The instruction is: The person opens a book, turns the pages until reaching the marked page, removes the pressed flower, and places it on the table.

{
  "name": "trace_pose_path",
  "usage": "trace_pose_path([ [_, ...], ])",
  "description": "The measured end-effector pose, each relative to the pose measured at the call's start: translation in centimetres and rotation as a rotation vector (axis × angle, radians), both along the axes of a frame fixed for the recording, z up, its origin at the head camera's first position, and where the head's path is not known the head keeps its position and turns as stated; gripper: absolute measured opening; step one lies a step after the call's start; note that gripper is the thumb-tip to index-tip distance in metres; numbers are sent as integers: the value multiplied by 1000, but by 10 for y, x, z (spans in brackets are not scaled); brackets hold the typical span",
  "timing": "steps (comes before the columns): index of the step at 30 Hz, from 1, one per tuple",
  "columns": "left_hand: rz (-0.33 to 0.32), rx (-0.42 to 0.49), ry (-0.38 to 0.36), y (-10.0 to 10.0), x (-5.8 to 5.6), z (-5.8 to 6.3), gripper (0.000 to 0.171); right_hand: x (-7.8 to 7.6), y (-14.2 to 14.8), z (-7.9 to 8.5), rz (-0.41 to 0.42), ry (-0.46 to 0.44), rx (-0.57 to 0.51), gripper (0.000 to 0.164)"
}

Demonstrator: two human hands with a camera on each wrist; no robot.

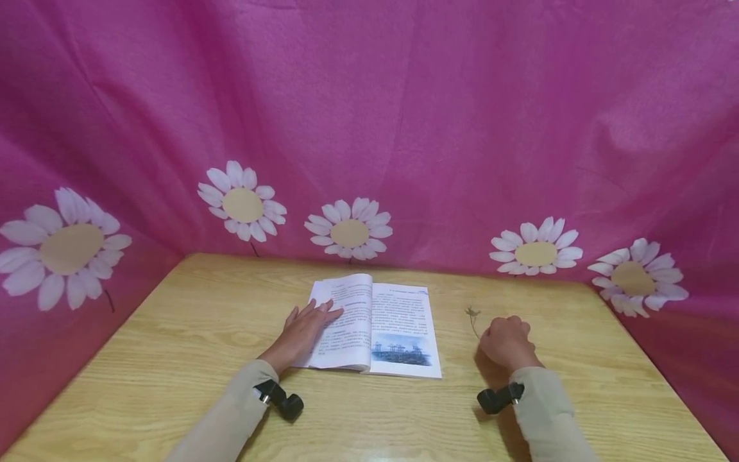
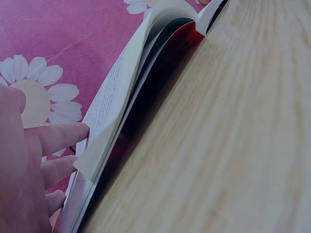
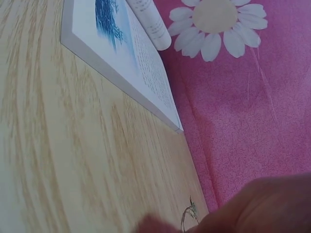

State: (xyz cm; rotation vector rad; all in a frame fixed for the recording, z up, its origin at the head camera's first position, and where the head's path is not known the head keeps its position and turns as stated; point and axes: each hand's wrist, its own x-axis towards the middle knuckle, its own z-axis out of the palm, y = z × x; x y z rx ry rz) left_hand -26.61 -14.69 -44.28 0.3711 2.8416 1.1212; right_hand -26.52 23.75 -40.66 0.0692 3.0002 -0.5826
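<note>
An open book lies on the table, with printed text on both pages and a blue picture low on the right page. My left hand rests on the left page with its fingers spread and straight. In the left wrist view, its fingertips touch the outer part of that page, and the book's cover lifts a little off the table. To the right of the book, my right hand pinches the thin stem of a small dried plant sprig. The sprig's feathery tip sticks out past the fingers; the stem's lower end is hidden.
The wooden table carries the book near its far middle. A magenta cloth printed with several white daisies hangs behind and along both sides. Small black devices are strapped to both sleeved wrists.
</note>
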Motion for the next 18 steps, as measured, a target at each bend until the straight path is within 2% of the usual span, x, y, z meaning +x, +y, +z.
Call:
trace_pose_path([
  [7, -8, 24, 20, -4, 1, -3, 60, -2, 1, -2, -7, 4, -36, 23],
  [18, -16, 6, 11, -3, 0, 0, 54, -2, 1, 0, -11, -15, -75, 29],
])
